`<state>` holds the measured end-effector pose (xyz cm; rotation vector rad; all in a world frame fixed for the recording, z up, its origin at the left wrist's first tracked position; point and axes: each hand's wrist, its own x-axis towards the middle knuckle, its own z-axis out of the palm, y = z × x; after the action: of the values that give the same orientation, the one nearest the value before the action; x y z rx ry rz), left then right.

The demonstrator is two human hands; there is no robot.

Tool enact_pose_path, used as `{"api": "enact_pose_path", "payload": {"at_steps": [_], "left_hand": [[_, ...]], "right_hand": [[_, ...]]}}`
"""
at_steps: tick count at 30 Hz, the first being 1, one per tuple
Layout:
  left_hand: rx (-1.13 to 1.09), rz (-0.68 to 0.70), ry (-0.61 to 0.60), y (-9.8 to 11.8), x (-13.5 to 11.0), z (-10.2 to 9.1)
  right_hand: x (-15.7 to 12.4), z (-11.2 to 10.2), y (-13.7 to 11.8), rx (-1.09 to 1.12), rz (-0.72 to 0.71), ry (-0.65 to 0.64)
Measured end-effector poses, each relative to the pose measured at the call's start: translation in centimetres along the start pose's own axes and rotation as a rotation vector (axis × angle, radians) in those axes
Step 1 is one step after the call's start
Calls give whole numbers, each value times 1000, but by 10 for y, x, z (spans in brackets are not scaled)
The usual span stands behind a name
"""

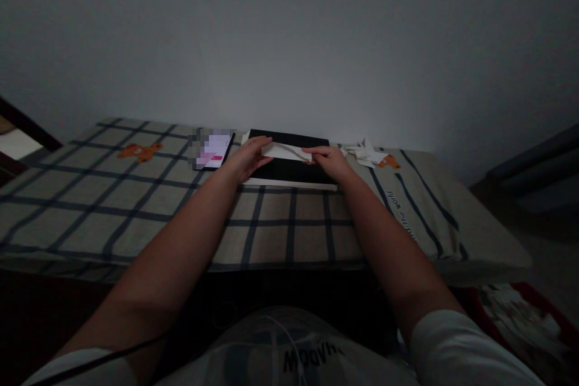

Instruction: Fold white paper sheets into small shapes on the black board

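Observation:
A narrow folded strip of white paper (287, 151) stretches between my two hands, just over a flat black board or book (289, 172). My left hand (251, 158) pinches the strip's left end between thumb and fingers. At the other end, my right hand (329, 160) has its fingers closed on the paper. White sheets or pages show along the black item's front and left edges. To the right of my right hand lies a folded white paper piece with pointed parts (365, 153).
A tablet or phone (216, 149) with a lit screen lies left of the black item. Everything rests on a checked cloth (190, 205) over the table, against a pale wall (289, 42). A dark chair part (27, 123) stands at far left.

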<state>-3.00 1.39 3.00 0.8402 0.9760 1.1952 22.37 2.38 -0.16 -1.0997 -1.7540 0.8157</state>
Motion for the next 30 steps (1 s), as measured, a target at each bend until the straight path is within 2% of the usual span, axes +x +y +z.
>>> {"api": "enact_pose_path", "payload": {"at_steps": [8,13,17,20,23,26,30], "left_hand": [[6,111,42,-4,3,0],[17,182,10,-4,7,-2],[126,147,-122,-8,-1,3],[230,133,-243,-15,-8,9],[338,175,-291,-20,-13,14],[328,213,-296,-22,-15,18],[177,182,-215,-22,-16,24]], "right_hand": [[-6,-3,-18,-95,19,-79],[-6,-5,-26,122,64,-67],[-6,0,-34,252,76,10],[-7,10,-41,268,150,-61],[-10,21,-45,175,147,-136],[-11,26,-46,94,159,-146],[-11,28,-41,177,166,-85]]}}
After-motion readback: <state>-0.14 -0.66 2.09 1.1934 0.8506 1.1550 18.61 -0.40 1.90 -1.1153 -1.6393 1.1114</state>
